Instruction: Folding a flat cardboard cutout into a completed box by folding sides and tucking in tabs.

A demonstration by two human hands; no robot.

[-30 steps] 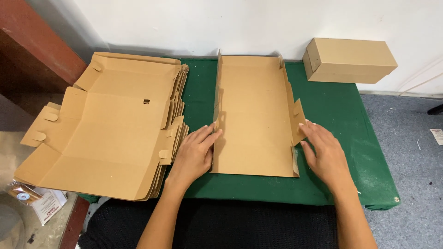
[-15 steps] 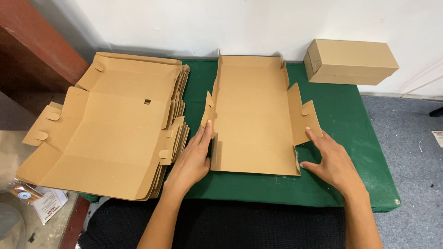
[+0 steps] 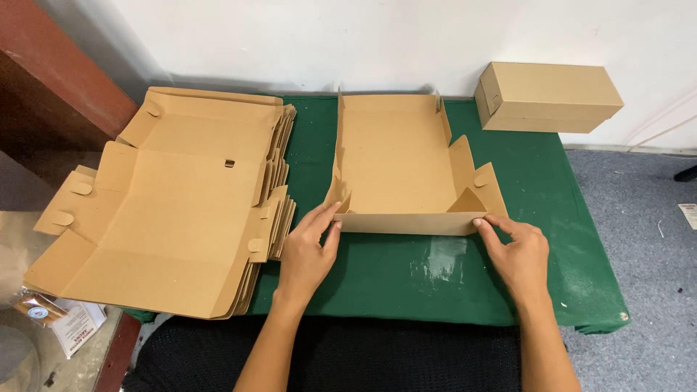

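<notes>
A brown cardboard box blank [image 3: 396, 160] lies in the middle of the green table [image 3: 537, 290], partly folded, its near flap standing upright and its left wall raised. My left hand [image 3: 308, 250] pinches the near flap's left corner with thumb and fingers. My right hand [image 3: 515, 250] holds the same flap at its right corner. The right side wall leans outward with its tab showing.
A thick stack of flat cardboard blanks [image 3: 167, 210] covers the table's left end and overhangs its edge. A finished closed cardboard box [image 3: 548, 98] stands at the back right by the white wall. Papers [image 3: 69, 327] lie on the floor at lower left.
The near flap of the blank has been folded up from flat to upright. Both hands slid from the blank's side walls to the near flap's two corners.
</notes>
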